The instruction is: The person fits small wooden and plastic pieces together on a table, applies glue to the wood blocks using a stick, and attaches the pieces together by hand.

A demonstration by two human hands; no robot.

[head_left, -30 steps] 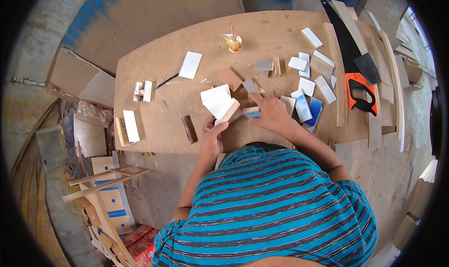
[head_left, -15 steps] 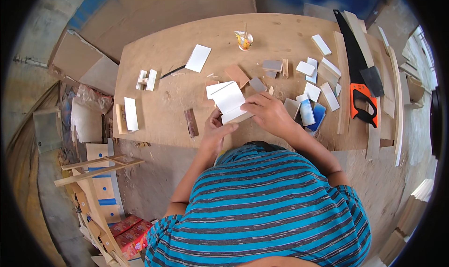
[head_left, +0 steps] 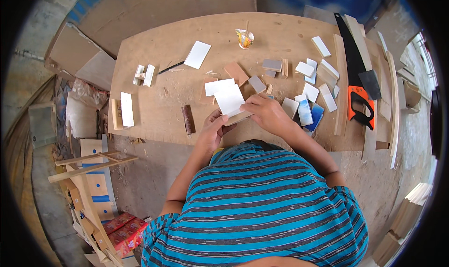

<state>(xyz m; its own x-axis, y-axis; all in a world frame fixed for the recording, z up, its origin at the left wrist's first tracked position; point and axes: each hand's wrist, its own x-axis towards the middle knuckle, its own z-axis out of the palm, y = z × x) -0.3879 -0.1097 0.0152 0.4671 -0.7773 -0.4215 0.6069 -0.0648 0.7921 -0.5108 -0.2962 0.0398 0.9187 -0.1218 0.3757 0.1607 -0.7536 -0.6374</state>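
Note:
Over the near middle of the table, both my hands hold a small white-faced board piece (head_left: 229,101) with a bare wood edge strip (head_left: 238,118) on its near side. My left hand (head_left: 213,129) is closed on its near left corner, thumb on top and fingers partly hidden beneath. My right hand (head_left: 266,111) grips the right end of the strip, its fingertips on the upper edge. Just beyond lies another white piece (head_left: 219,86). A brown wood block (head_left: 236,73) and a grey piece (head_left: 257,84) rest nearby.
Several white, blue and grey blocks (head_left: 305,112) lie to the right, near a handsaw (head_left: 360,101) and long wood strips (head_left: 340,84). A paper cup with a stick (head_left: 244,38) stands at the back. Leftward are a pencil (head_left: 171,67), a white card (head_left: 197,54) and a brown stick (head_left: 188,120).
The held piece has tilted, and more of its wood edge strip now shows. My left fingers have shifted slightly on its corner. The whole view has moved a little.

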